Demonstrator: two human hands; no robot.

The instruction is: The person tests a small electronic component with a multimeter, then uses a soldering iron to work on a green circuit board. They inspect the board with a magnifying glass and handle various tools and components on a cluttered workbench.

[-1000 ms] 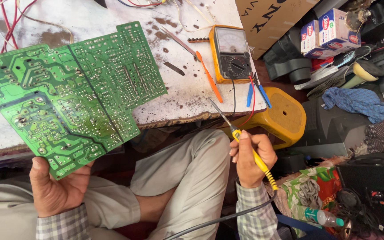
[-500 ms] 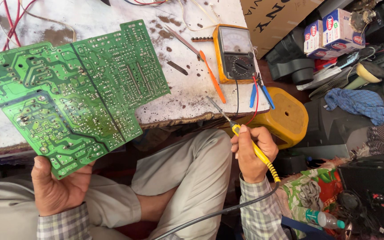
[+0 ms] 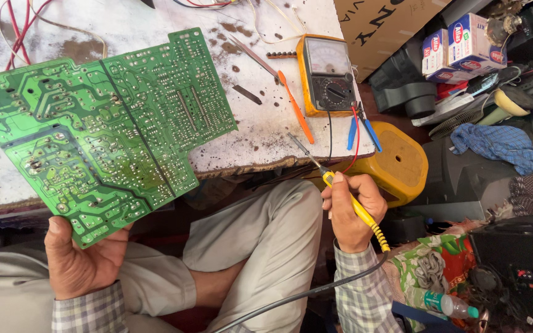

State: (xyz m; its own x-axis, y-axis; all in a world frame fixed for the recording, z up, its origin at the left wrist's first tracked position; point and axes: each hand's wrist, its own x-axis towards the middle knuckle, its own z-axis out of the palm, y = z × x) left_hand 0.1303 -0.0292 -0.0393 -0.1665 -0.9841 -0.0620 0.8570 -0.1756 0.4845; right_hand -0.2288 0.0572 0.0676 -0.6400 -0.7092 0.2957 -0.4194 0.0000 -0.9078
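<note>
1. Scorched and stained, the white desk (image 3: pixel 155 18) fills the upper left of the view, its worn front edge running above the person's bent knees.
2. A green circuit board (image 3: pixel 103 123) is held solder side up in front of the desk. Its long axis runs from the lower left corner up toward the upper right, and the notched narrower end points to the upper right.
3. The left hand (image 3: pixel 84 262) grips the board's lower edge, with the thumb on the near face and the other fingers hidden behind it.
4. The right hand (image 3: pixel 350 213), right of the board and below the desk edge, is closed in a pen-style pinch around a yellow-handled soldering iron (image 3: pixel 340 191).
5. The iron's long axis slants, its metal tip pointing up and left toward the desk edge, clear of the board. Its grey cord trails down and left.
6. An orange-cased analogue multimeter (image 3: pixel 328 74) lies on the desk to the right of the board, with an orange-handled tool (image 3: pixel 294 105) and tweezers (image 3: pixel 251 52) lying between them.
7. A yellow stool (image 3: pixel 402 160) stands just right of the right hand.
</note>
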